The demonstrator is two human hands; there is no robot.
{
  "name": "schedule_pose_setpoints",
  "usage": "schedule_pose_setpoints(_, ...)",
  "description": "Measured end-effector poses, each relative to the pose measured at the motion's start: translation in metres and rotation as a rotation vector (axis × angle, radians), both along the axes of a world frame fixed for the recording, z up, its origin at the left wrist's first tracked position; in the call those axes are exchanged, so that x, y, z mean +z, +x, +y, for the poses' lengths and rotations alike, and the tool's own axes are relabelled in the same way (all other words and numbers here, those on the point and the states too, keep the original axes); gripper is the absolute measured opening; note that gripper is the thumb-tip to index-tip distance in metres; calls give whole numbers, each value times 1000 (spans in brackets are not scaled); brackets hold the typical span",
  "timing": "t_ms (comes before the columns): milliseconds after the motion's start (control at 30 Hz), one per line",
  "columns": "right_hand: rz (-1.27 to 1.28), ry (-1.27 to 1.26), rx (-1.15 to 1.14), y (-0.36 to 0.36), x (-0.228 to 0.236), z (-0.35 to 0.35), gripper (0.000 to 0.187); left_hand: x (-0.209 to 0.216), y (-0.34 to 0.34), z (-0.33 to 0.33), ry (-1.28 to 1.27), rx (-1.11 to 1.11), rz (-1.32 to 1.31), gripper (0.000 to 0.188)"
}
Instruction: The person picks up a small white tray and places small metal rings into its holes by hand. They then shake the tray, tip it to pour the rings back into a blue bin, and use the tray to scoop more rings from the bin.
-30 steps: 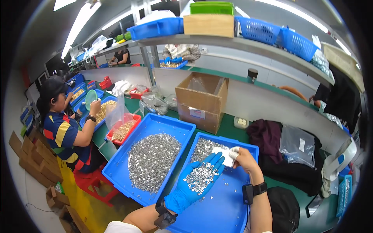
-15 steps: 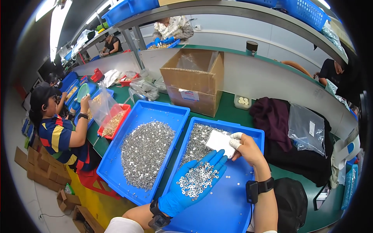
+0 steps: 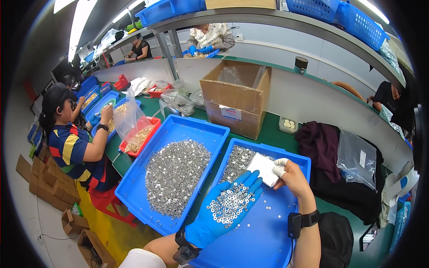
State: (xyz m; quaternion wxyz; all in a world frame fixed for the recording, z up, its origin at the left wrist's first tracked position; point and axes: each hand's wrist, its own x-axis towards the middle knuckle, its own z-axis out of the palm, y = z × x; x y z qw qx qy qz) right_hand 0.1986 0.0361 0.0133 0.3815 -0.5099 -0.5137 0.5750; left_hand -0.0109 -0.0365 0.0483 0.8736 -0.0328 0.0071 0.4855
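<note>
Rings (image 3: 230,205), seemingly being checked, fill the left hand (image 3: 211,227) (gloved, opened flat); right hand (image 3: 293,179) pinches a white square (image 3: 263,169); moving calls for a level palm

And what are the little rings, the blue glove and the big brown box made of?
Little rings: probably shiny metal, from their silvery glints.
Blue glove: maybe thin rubber, smooth, clinging tightly.
Brown box: likely cardboard, dull, with papery-brown sides.

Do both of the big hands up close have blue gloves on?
No, the left hand wears a blue glove, but the right hand shows bare skin and white finger covers.
</note>
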Motion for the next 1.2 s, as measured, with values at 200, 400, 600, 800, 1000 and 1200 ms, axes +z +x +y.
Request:
schedule_pose_setpoints(200,6,-3,2,-1,-2,0,20,-8,-4,3,33,27,34,54)
schedule_pose_setpoints(400,-5,3,2,-2,0,0,22,-7,-5,5,27,38,37,53)
schedule_pose_setpoints(600,-17,-4,-7,-1,0,2,25,2,-5,4,-4,8,-11,52)
schedule_pose_setpoints(800,27,20,16,1,-2,0,41,15,-6,-1,8,-15,26,52)
schedule_pose_setpoints(1000,38,34,44,0,-7,0,49,17,-6,-3,-17,-2,24,52)
schedule_pose_setpoints(1200,48,43,10,2,-5,1,48,13,-6,1,-72,17,-2,52)
